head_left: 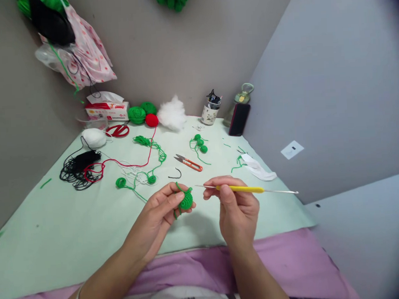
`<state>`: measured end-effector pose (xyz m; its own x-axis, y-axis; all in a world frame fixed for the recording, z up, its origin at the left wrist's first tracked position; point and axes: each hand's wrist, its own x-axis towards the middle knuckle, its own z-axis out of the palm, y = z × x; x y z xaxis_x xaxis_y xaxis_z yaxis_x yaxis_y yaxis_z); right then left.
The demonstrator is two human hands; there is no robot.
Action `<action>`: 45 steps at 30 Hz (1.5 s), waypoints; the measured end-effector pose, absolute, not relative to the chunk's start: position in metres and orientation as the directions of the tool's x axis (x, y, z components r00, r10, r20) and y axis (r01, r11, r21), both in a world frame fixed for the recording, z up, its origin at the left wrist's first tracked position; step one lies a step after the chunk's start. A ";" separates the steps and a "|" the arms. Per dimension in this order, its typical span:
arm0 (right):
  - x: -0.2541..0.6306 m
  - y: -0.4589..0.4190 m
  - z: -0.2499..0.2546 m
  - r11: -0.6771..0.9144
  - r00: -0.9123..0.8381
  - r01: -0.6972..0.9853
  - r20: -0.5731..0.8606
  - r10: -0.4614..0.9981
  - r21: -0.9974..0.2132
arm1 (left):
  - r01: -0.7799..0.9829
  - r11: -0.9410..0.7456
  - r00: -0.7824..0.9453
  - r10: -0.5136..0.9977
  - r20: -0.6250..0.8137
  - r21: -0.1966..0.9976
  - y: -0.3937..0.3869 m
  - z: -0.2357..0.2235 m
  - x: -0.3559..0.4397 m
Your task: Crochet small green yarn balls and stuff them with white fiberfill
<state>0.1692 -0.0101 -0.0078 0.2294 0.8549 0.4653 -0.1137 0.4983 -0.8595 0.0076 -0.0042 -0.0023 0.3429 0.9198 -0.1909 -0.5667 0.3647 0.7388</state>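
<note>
Between the thumb and fingers of my left hand (162, 209) is a small round green crochet piece (186, 199). A green strand runs over the left fingers and trails back across the table. My right hand (237, 205) grips a double-ended crochet hook (241, 189) by its yellow handle. One metal tip points left toward the crochet piece, a short gap away from it; the other end sticks out to the right. Just beyond my hands lie orange-handled thread snips (188, 162) and a short black strand (175, 173).
Black yarn (82, 167), red scissors (118, 131), a red ball (151, 120), green yarn balls (136, 115) and white stuffing (172, 114) lie at the back left. Small green balls (203, 149) are near the middle. A jar (211, 111), phone (239, 119) and bottle (243, 96) stand at the back right.
</note>
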 end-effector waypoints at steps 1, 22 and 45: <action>0.169 -0.011 -0.007 0.505 0.218 -0.114 0.475 0.853 -0.855 | -0.565 0.365 0.343 0.919 -0.192 0.740 -0.004 -0.002 0.008; 0.166 -0.016 -0.004 0.571 0.184 0.060 0.571 0.800 -0.819 | -0.536 0.362 0.349 0.918 -0.190 0.762 -0.004 -0.002 0.008; 0.166 -0.010 -0.012 0.549 0.011 -0.001 0.549 0.835 -0.835 | -0.390 0.253 0.362 0.926 -0.106 0.885 -0.001 -0.004 0.003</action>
